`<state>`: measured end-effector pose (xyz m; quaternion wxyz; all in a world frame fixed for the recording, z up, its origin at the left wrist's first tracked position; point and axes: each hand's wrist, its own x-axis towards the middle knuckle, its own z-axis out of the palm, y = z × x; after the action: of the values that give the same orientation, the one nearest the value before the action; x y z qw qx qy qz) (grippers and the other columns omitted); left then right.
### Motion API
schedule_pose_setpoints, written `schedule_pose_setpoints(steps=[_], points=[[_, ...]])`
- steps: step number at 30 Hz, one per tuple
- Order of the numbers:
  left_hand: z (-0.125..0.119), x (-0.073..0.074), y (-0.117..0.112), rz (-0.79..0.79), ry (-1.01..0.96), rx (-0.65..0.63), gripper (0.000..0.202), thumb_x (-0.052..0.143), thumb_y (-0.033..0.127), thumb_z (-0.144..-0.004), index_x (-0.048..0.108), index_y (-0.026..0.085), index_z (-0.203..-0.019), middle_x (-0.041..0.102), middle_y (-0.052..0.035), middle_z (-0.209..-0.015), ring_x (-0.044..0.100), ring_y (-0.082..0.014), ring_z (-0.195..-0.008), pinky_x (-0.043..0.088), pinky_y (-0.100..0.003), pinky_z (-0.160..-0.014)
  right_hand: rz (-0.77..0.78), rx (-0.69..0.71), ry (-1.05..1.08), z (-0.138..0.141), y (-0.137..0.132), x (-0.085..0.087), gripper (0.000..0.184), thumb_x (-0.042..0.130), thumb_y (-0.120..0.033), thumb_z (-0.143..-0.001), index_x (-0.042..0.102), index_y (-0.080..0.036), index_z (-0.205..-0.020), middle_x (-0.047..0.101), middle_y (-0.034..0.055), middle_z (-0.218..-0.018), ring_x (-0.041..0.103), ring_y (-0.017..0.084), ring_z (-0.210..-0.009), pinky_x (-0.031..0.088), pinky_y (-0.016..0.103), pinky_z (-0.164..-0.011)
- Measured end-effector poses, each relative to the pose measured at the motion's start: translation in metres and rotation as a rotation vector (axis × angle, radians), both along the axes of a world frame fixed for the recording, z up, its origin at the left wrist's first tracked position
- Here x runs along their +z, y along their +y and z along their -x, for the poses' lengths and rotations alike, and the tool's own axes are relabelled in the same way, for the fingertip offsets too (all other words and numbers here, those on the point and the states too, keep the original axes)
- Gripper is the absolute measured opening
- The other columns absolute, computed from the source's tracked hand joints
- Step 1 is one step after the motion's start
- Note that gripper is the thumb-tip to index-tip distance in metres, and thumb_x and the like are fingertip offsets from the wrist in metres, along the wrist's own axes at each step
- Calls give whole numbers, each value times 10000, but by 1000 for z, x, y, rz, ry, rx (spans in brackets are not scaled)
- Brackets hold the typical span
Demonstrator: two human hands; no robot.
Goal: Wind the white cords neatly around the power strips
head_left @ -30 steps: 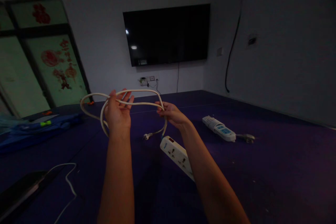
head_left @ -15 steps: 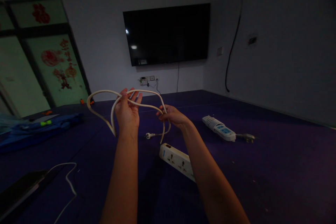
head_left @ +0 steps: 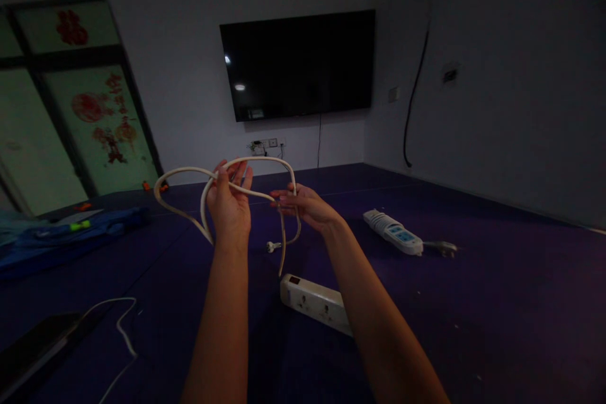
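The person holds a white cord (head_left: 258, 160) up in the air with both hands, in front of them and above a dark purple mat (head_left: 473, 303). The left hand (head_left: 230, 205) is raised with its palm turned to the person, and its fingers are bent around the cord, which bends into big loops out to the left side. The right hand (head_left: 307, 205) is just beside it, with its fingers pinched together on the same cord. From the right hand the cord hangs down to a white power strip (head_left: 315, 303), which lies on the mat under the right arm. The plug (head_left: 271, 245) at the other end of the cord hangs low between the two arms. A second power strip (head_left: 392, 232) lies on the mat well off to the right, with its own plug (head_left: 445, 246) next to it. A big black TV (head_left: 298, 63) hangs on the wall at the back, and a wall socket (head_left: 265, 144) sits below it. A black cable (head_left: 416, 76) runs down the right wall. On the left there is a blue cloth (head_left: 71, 233), a glass door (head_left: 57, 139) with red paper shapes on it, and a thin white wire (head_left: 124, 328) near the bottom corner.
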<state>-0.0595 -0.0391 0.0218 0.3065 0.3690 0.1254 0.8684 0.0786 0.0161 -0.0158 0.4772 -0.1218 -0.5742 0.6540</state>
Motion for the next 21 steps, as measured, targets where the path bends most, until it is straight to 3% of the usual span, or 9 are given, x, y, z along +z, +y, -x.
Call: schedule_pose_setpoints(steps=[6, 9, 11, 16, 21], points=[[-4, -7, 8, 81, 124, -92, 173, 537, 245, -824, 556, 171, -979, 687, -101, -983, 630, -176, -1000, 442, -342, -939, -43, -1, 51, 11, -15, 15, 331, 699, -202, -684, 399, -217, -822, 667, 61, -991, 646, 150, -832, 492, 293, -761], [-5, -11, 11, 149, 205, -120, 218, 566, 252, -813, 556, 174, -1016, 681, -105, -1026, 613, -175, -1031, 434, -323, -929, 10, -98, 68, 19, -16, 18, 179, 536, -329, -838, 405, -214, -798, 666, 66, -951, 641, 161, -845, 484, 324, -781], [-7, -12, 11, 179, 274, -102, 243, 579, 265, -811, 565, 184, -1039, 676, -97, -1051, 603, -172, -1041, 437, -305, -906, 26, -184, 97, 23, -14, 18, 190, 433, -366, -889, 408, -214, -778, 658, 62, -958, 629, 161, -870, 476, 322, -785], [-14, -13, 1, 259, 446, -208, 298, 600, 302, -803, 582, 204, -1084, 651, -89, -1106, 586, -194, -1048, 468, -295, -818, -74, -303, 222, 25, -8, 18, 204, 470, -377, -858, 448, -213, -739, 621, 44, -1008, 568, 166, -997, 443, 297, -836], [-26, -15, -6, 328, 590, -313, 311, 613, 335, -789, 609, 225, -1080, 629, -75, -1130, 602, -205, -967, 494, -279, -702, -155, -398, 326, 21, -3, 18, 227, 527, -458, -803, 512, -233, -822, 594, 43, -981, 548, 169, -971, 453, 282, -775]])
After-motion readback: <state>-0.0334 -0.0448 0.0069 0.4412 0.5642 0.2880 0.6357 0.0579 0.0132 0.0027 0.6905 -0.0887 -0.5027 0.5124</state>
